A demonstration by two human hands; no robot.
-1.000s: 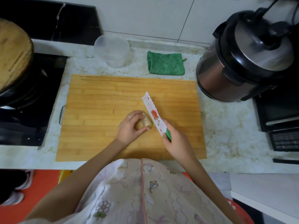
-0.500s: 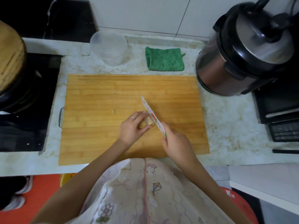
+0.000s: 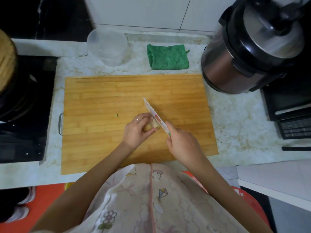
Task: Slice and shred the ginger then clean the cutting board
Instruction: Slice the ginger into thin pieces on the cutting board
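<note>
Since a second ago, the knife (image 3: 155,117) has been turned from showing its flat printed face to standing nearly edge-on, and it has been brought in against the ginger (image 3: 152,126). A large bamboo cutting board (image 3: 117,98) is laid on the marble countertop (image 3: 235,125) with its long side running left to right, and both hands are held over its near right part. The left hand (image 3: 137,131) is curled over the ginger, with the fingertips pressed on the far side, the thumb on the near side and a thin ring seen on one finger. The right hand (image 3: 182,142) is clamped round the knife's handle, of which only a sliver of green is seen just beyond the knuckles. The blade is white with red and pink print; its long axis runs from the right fingers up and to the left, with the tip pointed away from the person, just past the left fingertips. The ginger is a short, stubby, pale tan lump; its long axis lies roughly left to right, from the left palm toward the blade, and its lighter end juts out beyond the left fingertips and is met there by the blade. A tiny round offcut (image 3: 115,115) is left on the board, well to the left of the left fingers.
</note>
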